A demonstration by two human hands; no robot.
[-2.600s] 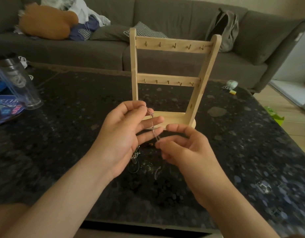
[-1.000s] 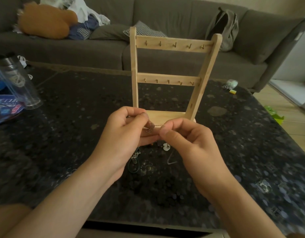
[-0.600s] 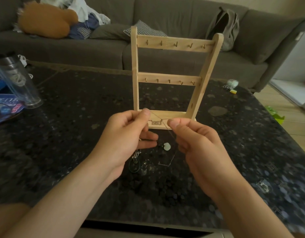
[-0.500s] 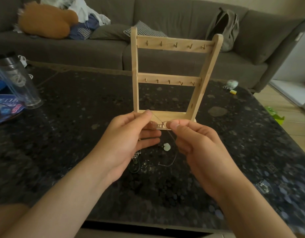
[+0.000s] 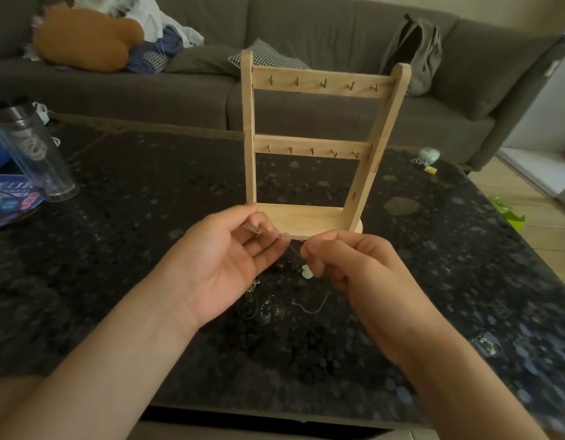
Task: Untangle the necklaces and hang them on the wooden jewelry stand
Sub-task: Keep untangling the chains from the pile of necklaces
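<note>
A wooden jewelry stand (image 5: 319,144) with two rows of small hooks stands upright on the dark speckled table (image 5: 116,249); none of its hooks carries anything. Just in front of its base, my left hand (image 5: 224,265) is palm up and pinches a small bar pendant (image 5: 254,229) of a thin silver necklace. My right hand (image 5: 348,268) pinches the same chain a little to the right, and the chain's loose end (image 5: 309,308) trails down onto the table. Under my hands lies a tangle of other necklaces (image 5: 259,304), with a pale pendant (image 5: 306,272) among them.
A clear plastic tumbler (image 5: 30,150) and a blue packet (image 5: 11,198) sit at the table's left edge. A small white object (image 5: 429,155) lies at the far right corner. Behind the table is a grey sofa (image 5: 306,36) with cushions, clothes and a backpack (image 5: 416,52).
My left hand has turned palm up and opened out, with the bar pendant now at its fingertips. My right hand has dropped slightly and keeps its pinch on the chain.
</note>
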